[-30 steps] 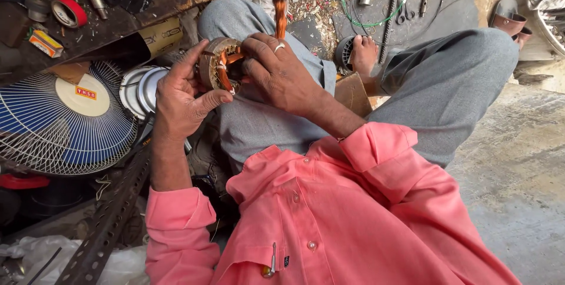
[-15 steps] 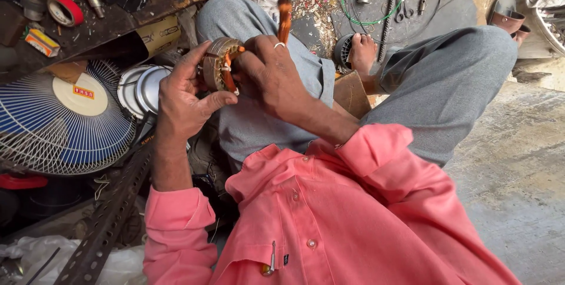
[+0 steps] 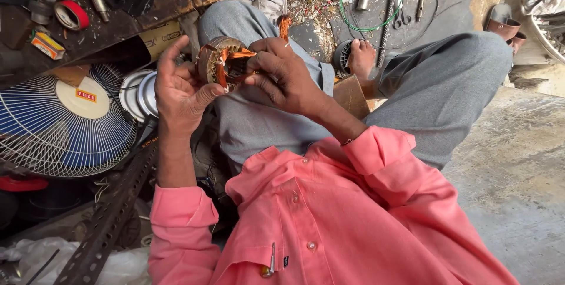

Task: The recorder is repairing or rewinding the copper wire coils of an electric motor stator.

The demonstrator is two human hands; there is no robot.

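I hold a round metal motor stator (image 3: 219, 61) with copper windings above my lap. My left hand (image 3: 179, 88) cups it from the left, fingers spread around its rim. My right hand (image 3: 282, 76) grips the copper wire coil (image 3: 238, 55) at the stator's right side, fingers pinched on the strands. A bundle of copper wire (image 3: 285, 25) sticks up behind my right hand. My grey trousers and pink shirt fill the lower frame.
A blue table fan with a wire guard (image 3: 59, 123) lies at the left. A cluttered wooden bench holds a red tape roll (image 3: 71, 14) and tools. Green wire (image 3: 368, 11), a metal cylinder and scissors lie on the floor ahead. A perforated angle iron (image 3: 112, 214) runs lower left.
Both hands and the stator stay in place above my lap. My right fingers have shifted on the copper coil, pulling strands across the stator's face.
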